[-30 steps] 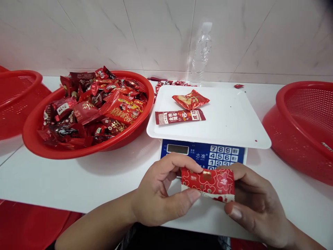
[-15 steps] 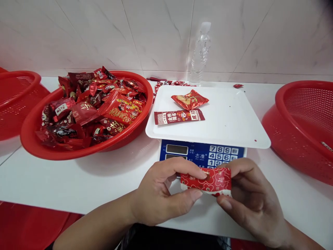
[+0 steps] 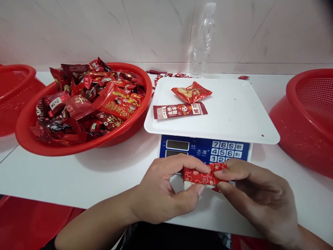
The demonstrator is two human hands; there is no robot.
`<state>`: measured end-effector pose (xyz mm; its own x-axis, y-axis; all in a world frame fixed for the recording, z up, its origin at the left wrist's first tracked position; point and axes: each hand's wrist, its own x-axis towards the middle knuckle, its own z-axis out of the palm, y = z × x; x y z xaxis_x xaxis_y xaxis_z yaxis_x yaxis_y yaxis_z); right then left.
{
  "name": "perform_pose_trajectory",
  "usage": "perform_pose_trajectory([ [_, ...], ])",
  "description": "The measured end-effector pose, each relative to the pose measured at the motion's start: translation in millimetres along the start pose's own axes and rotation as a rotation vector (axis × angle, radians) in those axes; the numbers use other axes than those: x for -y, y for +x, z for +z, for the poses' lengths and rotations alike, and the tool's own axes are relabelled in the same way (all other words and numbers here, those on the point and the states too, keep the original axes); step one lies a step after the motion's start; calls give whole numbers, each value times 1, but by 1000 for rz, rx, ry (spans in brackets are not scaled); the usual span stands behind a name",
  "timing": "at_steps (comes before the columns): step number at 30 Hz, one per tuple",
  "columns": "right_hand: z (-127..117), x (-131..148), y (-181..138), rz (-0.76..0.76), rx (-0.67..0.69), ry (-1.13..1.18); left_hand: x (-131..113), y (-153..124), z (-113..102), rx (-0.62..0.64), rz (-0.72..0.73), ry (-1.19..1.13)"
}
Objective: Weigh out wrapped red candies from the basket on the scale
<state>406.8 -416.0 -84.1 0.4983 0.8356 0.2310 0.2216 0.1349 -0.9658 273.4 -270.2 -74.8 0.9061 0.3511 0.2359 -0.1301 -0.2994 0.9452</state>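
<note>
Between both hands is a small red snack packet (image 3: 199, 177) with a pale flower-outline print and a white lower edge. My left hand (image 3: 169, 189) pinches its left part between thumb and fingers. At its right end, the thumb and fingertips of my right hand (image 3: 257, 199) are closed on it. The packet is held in front of a blue-fronted digital scale (image 3: 201, 150), hiding some of its keys. On the scale's white tray (image 3: 234, 121) lie a shiny red wrapped snack (image 3: 191, 92) and a flat dark-red stick packet (image 3: 180, 110). What the packet contains is hidden.
Left of the scale, a red plastic basket (image 3: 87, 150) is heaped with red-wrapped snacks (image 3: 80, 104). Another red basket (image 3: 309, 121) stands at the right, and one (image 3: 15, 97) at the far left. A clear bottle (image 3: 203, 41) stands by the tiled wall, near small red packets (image 3: 179, 75).
My right hand has shifted its grip, its thumb and finger now pinching the packet's right end from the front. The view has tilted slightly down.
</note>
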Motion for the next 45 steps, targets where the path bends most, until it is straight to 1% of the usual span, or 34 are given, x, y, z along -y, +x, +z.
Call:
perform_pose_trajectory([
  [2,0,-1,1,23,-11,-11,1,-1,-1,11,-4,-7],
  [5,-1,-1,2,74,-23,-36,1,-2,-2,45,-63,-3],
  [8,-2,0,3,103,-16,-9,0,-3,-3,74,-109,-19],
  [12,-3,0,3,148,21,57,-1,-4,-3,87,-123,-49],
  [16,-3,0,3,171,30,50,-2,-3,-1,83,-116,-106],
  [18,-4,0,3,155,20,32,-2,-2,1,50,-91,-150],
  [22,-5,0,2,47,44,-23,-1,-1,4,-9,-14,-195],
  [26,-5,-1,1,-46,63,-104,1,-3,3,-10,43,-159],
  [30,-4,-3,2,-84,85,-126,3,-4,2,-12,94,-129],
  [33,-4,-3,2,-103,87,-139,3,-4,1,-5,99,-139],
  [35,-4,-3,1,-126,77,-154,2,-5,0,-2,66,-173],
  [37,-3,-3,-1,-177,82,-152,0,-4,0,-7,-3,-240],
  [38,-2,-3,-2,-202,71,-125,0,-3,0,-11,-53,-298],
  [40,-1,-2,-4,-233,64,12,-1,-1,0,0,-163,-480],
  [42,-2,-2,-5,-192,91,171,1,1,2,43,-260,-709],
  [43,-3,-2,-4,-156,111,209,3,2,3,73,-300,-810],
  [45,-7,-3,-2,-84,189,157,7,3,6,127,-356,-949],
])
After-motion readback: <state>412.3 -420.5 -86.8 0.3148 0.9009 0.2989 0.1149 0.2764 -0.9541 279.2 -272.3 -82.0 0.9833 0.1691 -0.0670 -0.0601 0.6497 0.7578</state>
